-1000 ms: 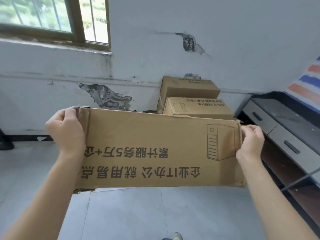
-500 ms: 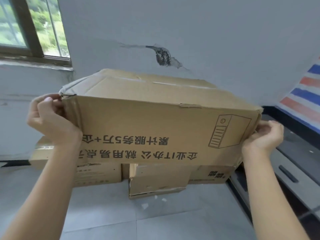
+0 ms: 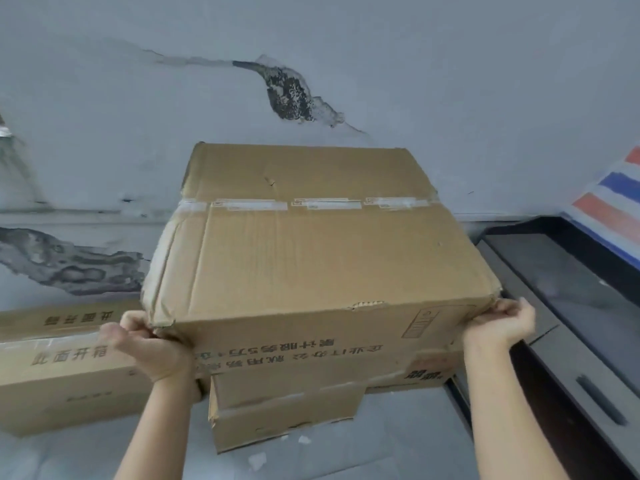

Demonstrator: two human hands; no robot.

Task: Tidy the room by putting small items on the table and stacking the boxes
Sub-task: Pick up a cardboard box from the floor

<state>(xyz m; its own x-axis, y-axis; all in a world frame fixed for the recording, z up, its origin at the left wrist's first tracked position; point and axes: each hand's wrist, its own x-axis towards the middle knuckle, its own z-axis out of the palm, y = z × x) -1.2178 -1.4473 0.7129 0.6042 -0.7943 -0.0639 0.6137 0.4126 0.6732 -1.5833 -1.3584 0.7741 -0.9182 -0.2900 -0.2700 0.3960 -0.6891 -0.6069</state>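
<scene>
Head view shows a large cardboard box (image 3: pixel 311 258) held at its two near corners. The left hand (image 3: pixel 152 344) has its fingers (image 3: pixel 138 322) curled around the near left corner, and the right hand (image 3: pixel 502 323) grips the near right corner in the same way, so both hands are closed on the box. The box has its taped top side up and sits over a pile of other boxes against the wall (image 3: pixel 346 64).

Under it I see at least two more: a flat box (image 3: pixel 311 382) directly below, and a smaller box (image 3: pixel 284 424) lowest on the floor (image 3: pixel 381 452). I cannot tell if the large box already rests with its full weight on the pile or is held just above it (the near bottom edge seems to touch the box below). A long box (image 3: pixel 62 375) lies to the left, with another one (image 3: pixel 69 318) behind or upon it, beside the pile and not on it.

My judgement: the stacking part is well on its way, and this box is nearly placed. What is left is to let go of it, perhaps to square it with the pile, and possibly to deal with the long boxes at the left. The dark cabinet (image 3: pixel 571 341) stands at the right. No small items and no table are in view, so of that part I can say nothing.
</scene>
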